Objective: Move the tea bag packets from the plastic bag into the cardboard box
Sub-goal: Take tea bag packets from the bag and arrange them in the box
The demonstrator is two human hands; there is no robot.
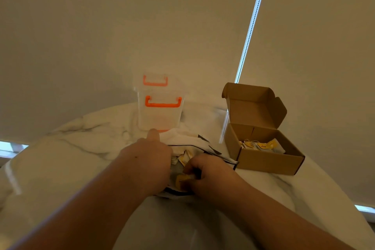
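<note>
A white plastic bag (188,138) with black markings lies crumpled on the marble table, its mouth toward me. Several tea bag packets (183,157) with yellow tags show inside it. My left hand (150,160) grips the bag's left edge, with one finger pointing away from me. My right hand (205,174) reaches into the bag and pinches a yellow tea bag packet (182,181). To the right stands an open cardboard box (269,160), lid flipped up, holding several tea bag packets (261,145).
A clear plastic container with orange handles (161,112) stands behind the bag near the table's far edge. The round marble table (81,148) curves off to both sides. A roller blind with a bead chain (249,32) hangs behind.
</note>
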